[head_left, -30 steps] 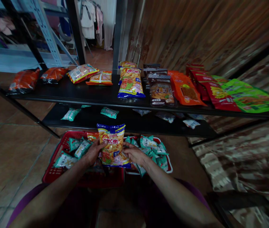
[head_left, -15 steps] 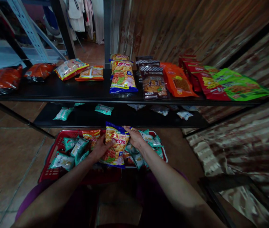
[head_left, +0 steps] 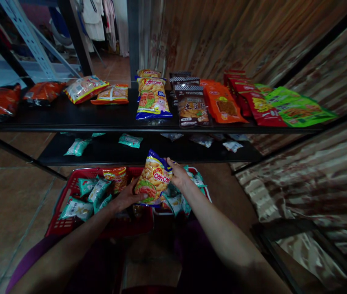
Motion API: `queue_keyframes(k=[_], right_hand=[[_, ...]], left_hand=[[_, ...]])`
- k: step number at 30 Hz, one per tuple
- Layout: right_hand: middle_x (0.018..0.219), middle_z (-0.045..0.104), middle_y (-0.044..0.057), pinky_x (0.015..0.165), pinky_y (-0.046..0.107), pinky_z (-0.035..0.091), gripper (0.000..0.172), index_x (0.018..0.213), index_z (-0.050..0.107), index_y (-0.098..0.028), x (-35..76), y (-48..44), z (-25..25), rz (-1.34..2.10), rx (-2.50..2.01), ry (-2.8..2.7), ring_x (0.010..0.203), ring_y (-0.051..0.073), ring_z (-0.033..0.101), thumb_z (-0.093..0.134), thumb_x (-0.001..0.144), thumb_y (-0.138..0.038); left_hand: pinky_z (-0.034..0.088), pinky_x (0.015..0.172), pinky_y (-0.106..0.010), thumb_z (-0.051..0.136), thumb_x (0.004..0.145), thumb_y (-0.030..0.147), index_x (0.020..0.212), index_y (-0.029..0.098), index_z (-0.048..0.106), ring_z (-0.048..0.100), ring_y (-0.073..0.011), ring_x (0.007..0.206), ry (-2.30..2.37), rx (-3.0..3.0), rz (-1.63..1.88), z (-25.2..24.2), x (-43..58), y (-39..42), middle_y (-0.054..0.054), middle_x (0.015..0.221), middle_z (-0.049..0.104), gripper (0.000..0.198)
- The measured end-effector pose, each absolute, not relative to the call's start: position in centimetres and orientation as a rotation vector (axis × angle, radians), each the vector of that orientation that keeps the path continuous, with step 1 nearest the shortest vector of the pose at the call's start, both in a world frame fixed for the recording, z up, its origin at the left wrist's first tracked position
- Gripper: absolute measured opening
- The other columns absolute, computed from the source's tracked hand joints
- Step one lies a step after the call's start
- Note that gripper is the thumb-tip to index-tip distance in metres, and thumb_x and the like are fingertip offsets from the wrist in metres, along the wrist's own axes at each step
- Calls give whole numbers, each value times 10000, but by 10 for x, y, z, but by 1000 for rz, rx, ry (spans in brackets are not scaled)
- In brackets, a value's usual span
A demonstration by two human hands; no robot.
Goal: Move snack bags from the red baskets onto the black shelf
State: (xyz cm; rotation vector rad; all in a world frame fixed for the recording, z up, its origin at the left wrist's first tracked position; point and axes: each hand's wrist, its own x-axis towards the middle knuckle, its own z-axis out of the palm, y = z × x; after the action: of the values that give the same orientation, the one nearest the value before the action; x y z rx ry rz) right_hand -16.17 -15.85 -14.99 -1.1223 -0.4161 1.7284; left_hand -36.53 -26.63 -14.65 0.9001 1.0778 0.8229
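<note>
both hands (head_left: 177, 174) around snack bag (head_left: 154, 179) above basket (head_left: 66, 222)

A single camera, worn on the person's head, looks forward and steeply down from above the forearms, which enter from the bottom edge at 6 o'clock and meet near the centre. The red basket (head_left: 69, 218) on the tiled floor lies close below, just under centre toward 7 o'clock. The black upper shelf (head_left: 100, 120) crosses the frame from 9 to 3 o'clock at middle distance, with the lower shelf (head_left: 149, 153) just beneath it. The wood-grain wall (head_left: 222, 36) fills the far field at 1 o'clock, and a grey metal rack (head_left: 26, 36) stands farthest off at 11 o'clock. The wide lens bends straight edges outward near the borders. No second view shares the scene.
</note>
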Motion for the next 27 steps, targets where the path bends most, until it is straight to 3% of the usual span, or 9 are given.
queue_keyframes(k=[5,10,21,27], right_hand=[[741,717,-5,702,280,480,391,800,728,-199,-152,-160,-135,1575,-1176,-839,668,134,620,869,489,-389],[647,681,-12,649,268,429,328,673,719,-185,-142,-160,-130,1462,-1288,-1004,616,119,566,853,437,-370],[623,653,-3,640,281,437,325,624,670,-180,-148,-160,-133,1284,-1359,-1030,624,142,556,781,506,-462],[744,688,-23,688,275,494,397,799,671,-226,-149,-163,-125,1490,-1207,-770,706,139,606,805,536,-492]], left_hand=[[489,899,-410,803,618,326,1239,164,535,653,-274,988,1052,885,813,-144,-377,-258,-106,1105,688,696],[493,891,-406,792,636,337,1252,179,537,656,-279,987,1021,877,755,-143,-380,-259,-93,1078,702,685],[495,871,-407,779,644,423,1342,173,472,661,-298,975,1046,755,706,-135,-372,-274,-117,1096,697,803],[516,827,-360,781,654,408,1250,187,559,669,-278,960,1018,673,778,-135,-372,-276,-100,1034,718,673]])
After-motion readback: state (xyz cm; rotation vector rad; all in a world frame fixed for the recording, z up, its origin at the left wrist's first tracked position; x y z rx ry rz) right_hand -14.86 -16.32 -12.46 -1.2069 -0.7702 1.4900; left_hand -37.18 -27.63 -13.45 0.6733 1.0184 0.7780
